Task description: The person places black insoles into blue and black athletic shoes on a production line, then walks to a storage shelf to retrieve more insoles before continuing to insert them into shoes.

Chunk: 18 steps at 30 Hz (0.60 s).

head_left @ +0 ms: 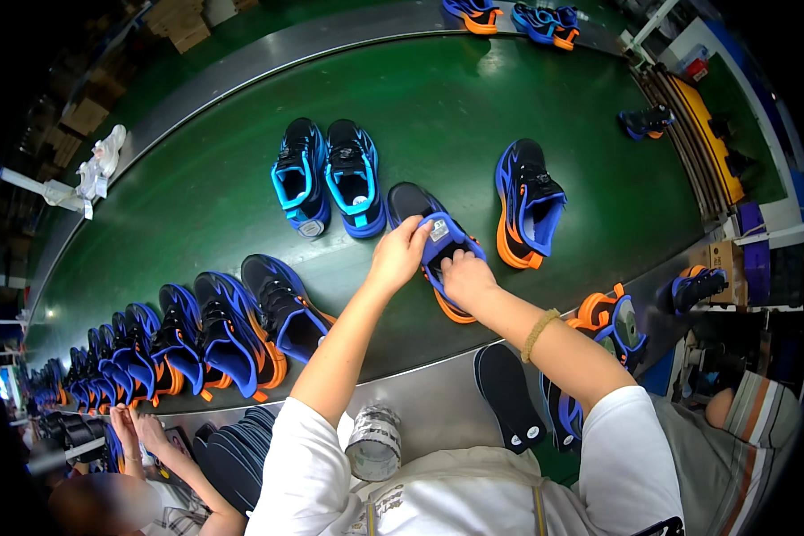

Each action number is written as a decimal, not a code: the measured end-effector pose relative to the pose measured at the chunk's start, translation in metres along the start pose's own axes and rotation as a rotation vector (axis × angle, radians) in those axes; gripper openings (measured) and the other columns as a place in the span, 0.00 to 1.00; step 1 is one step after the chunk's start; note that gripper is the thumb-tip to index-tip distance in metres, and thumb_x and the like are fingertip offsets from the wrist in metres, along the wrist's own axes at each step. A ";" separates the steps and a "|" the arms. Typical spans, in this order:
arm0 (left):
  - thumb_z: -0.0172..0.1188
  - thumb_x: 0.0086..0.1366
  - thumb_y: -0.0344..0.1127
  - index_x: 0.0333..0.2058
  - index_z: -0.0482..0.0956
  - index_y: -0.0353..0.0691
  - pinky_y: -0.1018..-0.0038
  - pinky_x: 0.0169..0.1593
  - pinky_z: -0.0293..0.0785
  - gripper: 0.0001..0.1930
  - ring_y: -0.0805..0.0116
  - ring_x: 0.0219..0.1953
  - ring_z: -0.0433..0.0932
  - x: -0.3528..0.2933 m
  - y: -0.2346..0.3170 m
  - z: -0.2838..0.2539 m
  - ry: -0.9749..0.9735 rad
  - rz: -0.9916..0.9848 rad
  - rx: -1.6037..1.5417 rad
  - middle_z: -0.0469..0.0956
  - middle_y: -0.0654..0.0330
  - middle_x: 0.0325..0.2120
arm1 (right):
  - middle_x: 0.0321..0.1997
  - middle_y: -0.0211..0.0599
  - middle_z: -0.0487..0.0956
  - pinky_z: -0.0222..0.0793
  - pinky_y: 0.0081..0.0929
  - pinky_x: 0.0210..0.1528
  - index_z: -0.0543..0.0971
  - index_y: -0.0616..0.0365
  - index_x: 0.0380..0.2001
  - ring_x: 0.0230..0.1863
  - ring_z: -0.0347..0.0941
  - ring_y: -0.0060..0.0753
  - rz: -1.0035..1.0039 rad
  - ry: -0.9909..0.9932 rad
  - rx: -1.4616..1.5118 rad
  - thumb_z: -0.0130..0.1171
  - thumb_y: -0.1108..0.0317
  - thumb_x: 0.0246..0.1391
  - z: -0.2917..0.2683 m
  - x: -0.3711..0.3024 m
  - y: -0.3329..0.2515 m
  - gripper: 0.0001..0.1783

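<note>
A black and blue shoe with an orange sole (pixel 435 250) was held over the near side of the green belt (pixel 438 107), between a light-blue-trimmed pair (pixel 353 179) to the left and a single orange-soled shoe (pixel 525 204) to the right. Its toe was pointed away from the body, an arrangement by which the opening was presented to both arms. The tongue (pixel 439 230) was pinched between thumb and fingers of the left hand (pixel 398 254), which was closed firmly on it, presumably so that the mouth of the shoe was spread and the shoe itself steadied. Through that mouth the fingers of the right hand (pixel 467 281) had been put; because the fingertips were hidden by the collar, it could not be told whether anything was gripped inside. The row of shoes (pixel 228 330) at the left was ranged along the near edge of the belt with openings toward the worker's side, an order by which, it may be judged, each could be reached without being turned. Flat black insoles (pixel 232 464) were stacked below that edge, and a loose insole (pixel 507 393) was laid on the metal ledge (pixel 433 393) near the right forearm, probably so that both were within easy reach.
</note>
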State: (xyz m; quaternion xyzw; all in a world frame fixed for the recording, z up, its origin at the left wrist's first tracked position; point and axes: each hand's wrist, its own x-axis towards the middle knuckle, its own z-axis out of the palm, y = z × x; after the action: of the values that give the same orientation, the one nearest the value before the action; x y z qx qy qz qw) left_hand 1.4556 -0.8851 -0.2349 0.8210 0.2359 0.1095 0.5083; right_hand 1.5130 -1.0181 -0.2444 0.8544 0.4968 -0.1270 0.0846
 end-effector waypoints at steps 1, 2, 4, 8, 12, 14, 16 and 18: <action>0.47 0.62 0.46 0.36 0.72 0.41 0.63 0.34 0.68 0.15 0.49 0.31 0.74 -0.001 0.000 0.000 0.010 0.016 -0.007 0.75 0.48 0.25 | 0.40 0.44 0.72 0.69 0.29 0.40 0.77 0.60 0.30 0.41 0.71 0.40 0.007 -0.025 -0.023 0.42 0.66 0.52 0.000 0.002 -0.001 0.14; 0.47 0.62 0.46 0.36 0.72 0.41 0.63 0.34 0.68 0.15 0.49 0.31 0.74 -0.001 0.000 0.000 0.007 0.015 -0.006 0.75 0.48 0.25 | 0.40 0.44 0.72 0.69 0.29 0.40 0.77 0.60 0.30 0.41 0.71 0.40 0.009 -0.027 -0.021 0.42 0.66 0.52 -0.001 0.003 0.000 0.14; 0.47 0.62 0.45 0.36 0.72 0.41 0.64 0.33 0.68 0.14 0.49 0.30 0.74 -0.001 0.000 0.001 -0.009 -0.002 -0.010 0.75 0.48 0.24 | 0.46 0.46 0.69 0.66 0.30 0.45 0.77 0.59 0.37 0.47 0.67 0.40 -0.035 -0.187 -0.019 0.42 0.64 0.53 -0.003 0.006 0.003 0.17; 0.47 0.62 0.45 0.36 0.72 0.41 0.64 0.33 0.68 0.13 0.49 0.29 0.74 -0.003 0.003 0.002 -0.002 0.018 0.006 0.74 0.48 0.23 | 0.51 0.46 0.65 0.62 0.29 0.50 0.76 0.58 0.43 0.52 0.62 0.40 -0.040 -0.361 -0.109 0.42 0.62 0.53 -0.007 0.011 0.005 0.19; 0.50 0.63 0.39 0.35 0.71 0.34 0.78 0.31 0.64 0.12 0.77 0.25 0.64 -0.003 0.002 0.001 -0.017 0.013 -0.062 0.68 0.62 0.20 | 0.49 0.46 0.68 0.62 0.34 0.49 0.75 0.55 0.44 0.51 0.63 0.45 -0.150 -0.434 -0.186 0.43 0.62 0.52 -0.010 0.014 0.008 0.19; 0.50 0.63 0.39 0.35 0.71 0.34 0.78 0.31 0.64 0.12 0.77 0.25 0.64 -0.003 0.003 0.001 -0.015 0.001 -0.079 0.68 0.62 0.20 | 0.50 0.45 0.67 0.62 0.33 0.48 0.74 0.55 0.45 0.51 0.63 0.44 -0.198 -0.470 -0.234 0.44 0.62 0.52 -0.006 0.015 0.009 0.19; 0.49 0.63 0.39 0.35 0.71 0.33 0.78 0.32 0.64 0.13 0.76 0.26 0.64 -0.002 0.004 0.001 -0.036 -0.028 -0.111 0.68 0.62 0.21 | 0.47 0.40 0.71 0.62 0.32 0.48 0.74 0.54 0.44 0.50 0.65 0.39 -0.287 -0.416 -0.408 0.46 0.61 0.52 -0.002 0.017 0.010 0.18; 0.48 0.63 0.42 0.37 0.71 0.37 0.72 0.34 0.67 0.13 0.63 0.30 0.69 -0.001 -0.003 0.005 -0.013 -0.002 -0.112 0.71 0.55 0.24 | 0.43 0.37 0.73 0.61 0.31 0.49 0.75 0.53 0.42 0.48 0.66 0.36 -0.357 -0.461 -0.403 0.46 0.62 0.52 -0.003 0.025 0.013 0.16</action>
State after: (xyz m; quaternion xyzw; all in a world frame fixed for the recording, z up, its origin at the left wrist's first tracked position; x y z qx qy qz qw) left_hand 1.4558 -0.8886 -0.2395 0.7917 0.2269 0.1169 0.5550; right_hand 1.5368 -1.0034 -0.2489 0.6691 0.6211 -0.2286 0.3380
